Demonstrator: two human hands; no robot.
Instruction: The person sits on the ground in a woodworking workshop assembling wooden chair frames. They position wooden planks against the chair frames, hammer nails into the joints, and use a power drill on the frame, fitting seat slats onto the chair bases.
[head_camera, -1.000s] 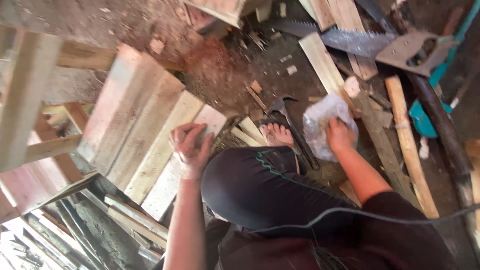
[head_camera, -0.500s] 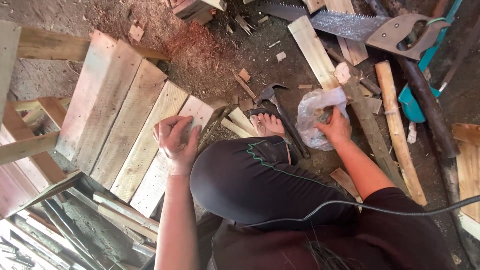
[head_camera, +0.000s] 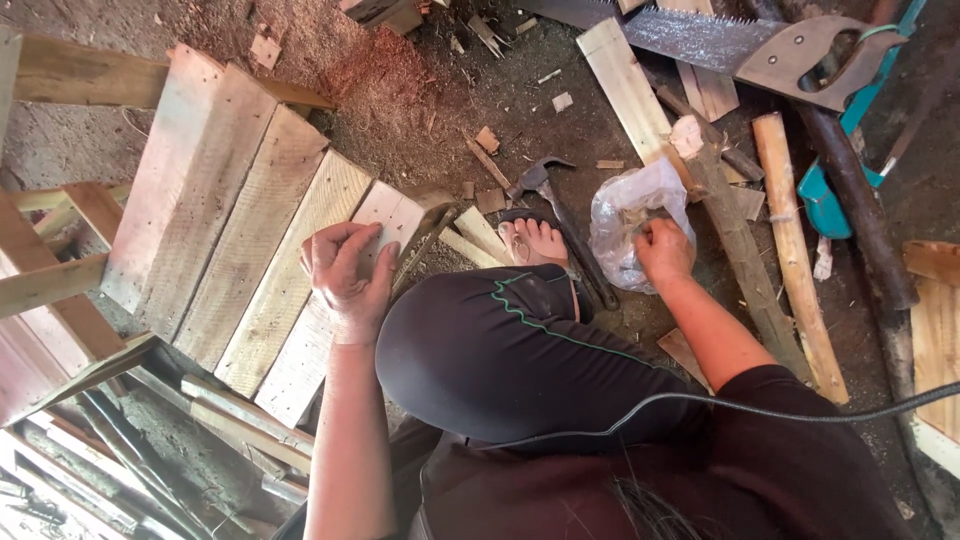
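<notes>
My left hand (head_camera: 345, 272) rests with spread fingers on the rightmost plank (head_camera: 325, 290) of a row of pale wooden boards lying side by side. My right hand (head_camera: 662, 250) reaches into a clear plastic bag (head_camera: 630, 215) on the dirt floor, fingers closed inside its mouth; what they hold is hidden. A claw hammer (head_camera: 560, 225) lies between my sandalled foot (head_camera: 535, 242) and the bag. My bent knee in black cloth fills the middle.
A handsaw (head_camera: 740, 45) lies at the top right over loose planks and round sticks (head_camera: 795, 250). Sawdust and wood scraps cover the ground at top centre. A wooden frame (head_camera: 60, 270) stands at the left. A black cable (head_camera: 800, 410) crosses my lap.
The view has shifted, so everything sits lower in frame. My right hand has gone deeper into the plastic bag. My left hand has stayed on the plank.
</notes>
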